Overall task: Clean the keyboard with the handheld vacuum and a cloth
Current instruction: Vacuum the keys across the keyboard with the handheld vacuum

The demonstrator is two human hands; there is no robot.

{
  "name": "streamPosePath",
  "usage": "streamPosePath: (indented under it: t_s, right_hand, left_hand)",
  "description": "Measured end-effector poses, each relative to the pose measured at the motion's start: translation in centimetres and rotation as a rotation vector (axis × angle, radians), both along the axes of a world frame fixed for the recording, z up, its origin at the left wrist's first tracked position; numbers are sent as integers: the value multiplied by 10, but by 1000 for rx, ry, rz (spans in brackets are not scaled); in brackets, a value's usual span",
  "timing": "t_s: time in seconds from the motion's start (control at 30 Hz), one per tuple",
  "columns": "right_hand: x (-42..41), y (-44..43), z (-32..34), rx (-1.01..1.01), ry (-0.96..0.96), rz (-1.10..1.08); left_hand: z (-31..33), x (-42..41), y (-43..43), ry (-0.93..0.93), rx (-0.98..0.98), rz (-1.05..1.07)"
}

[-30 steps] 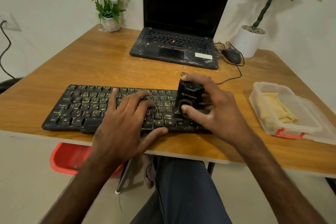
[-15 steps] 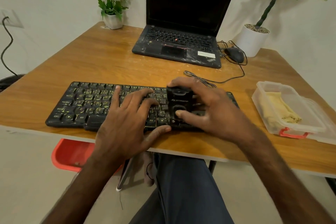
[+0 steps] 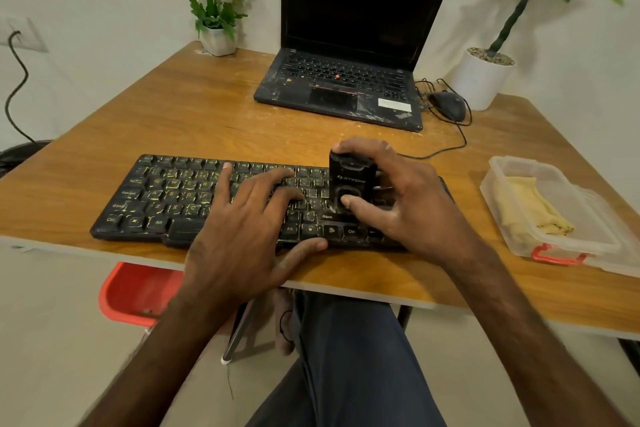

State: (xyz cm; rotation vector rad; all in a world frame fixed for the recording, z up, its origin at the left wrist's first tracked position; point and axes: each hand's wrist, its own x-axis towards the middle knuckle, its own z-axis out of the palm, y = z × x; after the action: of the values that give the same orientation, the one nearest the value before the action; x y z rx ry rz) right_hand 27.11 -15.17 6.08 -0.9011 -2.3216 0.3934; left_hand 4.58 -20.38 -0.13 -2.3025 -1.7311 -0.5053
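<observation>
1. On my feed, the right hand (image 3: 408, 204) grips a small black handheld vacuum (image 3: 351, 180), upright on the right part of the keyboard (image 3: 166, 194).
2. The left hand (image 3: 242, 236) lies flat on the black, dust-flecked keys, fingers spread.
3. The keyboard sits at the near edge of the wooden table (image 3: 207, 114); the nozzle is hidden and probably touches the keys.

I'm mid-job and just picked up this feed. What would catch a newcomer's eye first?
Two hands are on the black keyboard at the near edge of the table. The right hand grips a small black handheld vacuum upright on the right-side keys, and the left hand lies flat beside it. To the right a yellow cloth sits in a clear container, and a dark-screened laptop stands at the back.
</observation>
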Motion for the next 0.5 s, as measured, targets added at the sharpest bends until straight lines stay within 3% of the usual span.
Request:
streamPosePath:
  t_s: [0.17,0.3,0.4,0.5]
  right_hand:
    - [-2,-21,-5,-98,42,149]
    - [1,-10,-3,55,-35,26]
    - [2,-11,0,-42,70,65]
    - [-6,-20,-4,-71,0,157]
  left_hand:
    - [-2,-1,1,3,-10,2]
    - [0,-1,0,-6,1,5]
    - [0,-1,0,-10,-3,-2]
    - [-1,-2,0,-7,-3,-4]
